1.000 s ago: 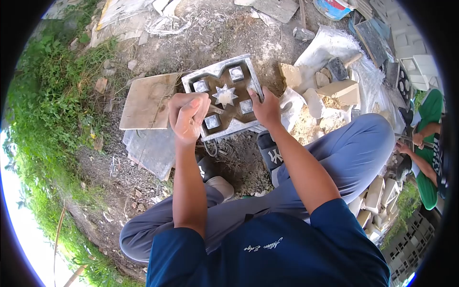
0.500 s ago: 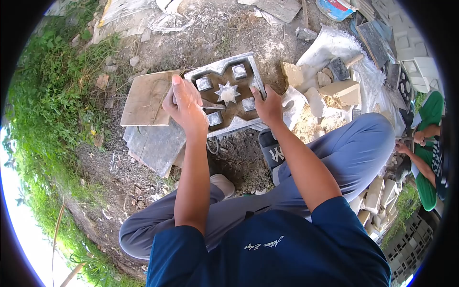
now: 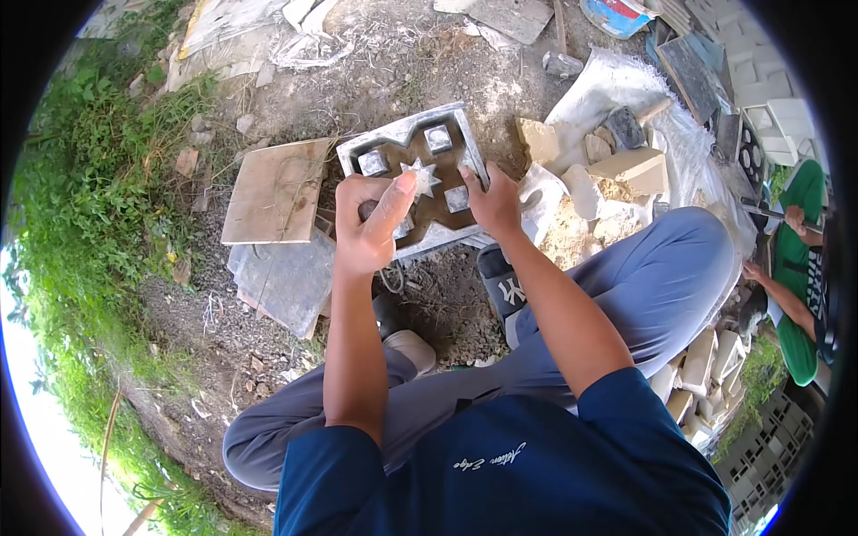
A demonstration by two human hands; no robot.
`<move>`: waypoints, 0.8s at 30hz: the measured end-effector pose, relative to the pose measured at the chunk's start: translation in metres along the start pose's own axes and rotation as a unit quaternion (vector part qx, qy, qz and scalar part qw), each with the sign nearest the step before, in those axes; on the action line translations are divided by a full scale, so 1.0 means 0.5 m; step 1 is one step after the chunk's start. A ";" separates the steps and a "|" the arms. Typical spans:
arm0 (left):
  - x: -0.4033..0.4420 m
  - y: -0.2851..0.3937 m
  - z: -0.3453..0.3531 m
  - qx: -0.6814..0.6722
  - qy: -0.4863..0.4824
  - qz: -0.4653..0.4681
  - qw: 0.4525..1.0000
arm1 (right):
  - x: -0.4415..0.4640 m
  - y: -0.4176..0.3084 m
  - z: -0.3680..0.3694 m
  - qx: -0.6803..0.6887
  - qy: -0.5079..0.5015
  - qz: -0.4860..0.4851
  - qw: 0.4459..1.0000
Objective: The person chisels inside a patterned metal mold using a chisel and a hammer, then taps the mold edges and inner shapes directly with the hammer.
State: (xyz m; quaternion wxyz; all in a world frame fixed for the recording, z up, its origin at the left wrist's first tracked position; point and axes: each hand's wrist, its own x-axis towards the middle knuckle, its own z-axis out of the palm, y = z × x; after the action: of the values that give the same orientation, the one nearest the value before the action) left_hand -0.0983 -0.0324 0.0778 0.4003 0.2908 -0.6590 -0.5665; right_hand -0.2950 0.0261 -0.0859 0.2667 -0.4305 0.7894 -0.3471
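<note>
In the head view a grey rectangular block mould (image 3: 404,135) lies tilted on the ground, with a raised star (image 3: 424,182) at its middle and raised square blocks around it. Brown, dusty material coats its inside. My right hand (image 3: 494,201) grips the mould's right rim, thumb on the inner side. Over the lower left part of the mould is my left hand (image 3: 369,223), closed around a tool whose dark rounded handle end (image 3: 367,210) shows in the fist. The tool's blade is hidden by the hand now, and the hand covers one square block in part.
A wooden board (image 3: 273,192) and a grey slab (image 3: 281,279) lie left of the mould. Broken pale blocks (image 3: 628,170) rest on a white sack (image 3: 617,85) at the right. Another person (image 3: 800,277) sits at the far right, with a hand on a tool.
My left hand has moved right and down across the mould, and the grey blade seen before is now hidden. My right hand keeps its hold on the rim. The other person's hands have shifted.
</note>
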 end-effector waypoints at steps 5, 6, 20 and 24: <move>-0.028 -0.047 -0.011 -0.131 0.012 0.018 0.991 | -0.007 -0.008 -0.006 -0.008 -0.023 0.026 0.999; -0.019 -0.037 -0.006 -0.162 0.054 -0.019 0.985 | -0.006 -0.006 0.000 -0.004 -0.018 0.022 1.000; -0.009 0.042 0.019 -0.095 0.028 -0.005 0.995 | -0.008 -0.017 -0.021 -0.007 -0.056 0.045 0.997; -0.009 -0.031 0.005 -0.193 0.040 0.001 0.980 | -0.002 0.005 0.009 -0.001 0.001 0.010 1.000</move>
State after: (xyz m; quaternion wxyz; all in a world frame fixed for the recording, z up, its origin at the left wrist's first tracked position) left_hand -0.0992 -0.0305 0.0616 0.4758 0.2300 -0.5211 -0.6702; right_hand -0.2925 0.0266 -0.0904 0.2690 -0.4224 0.7943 -0.3439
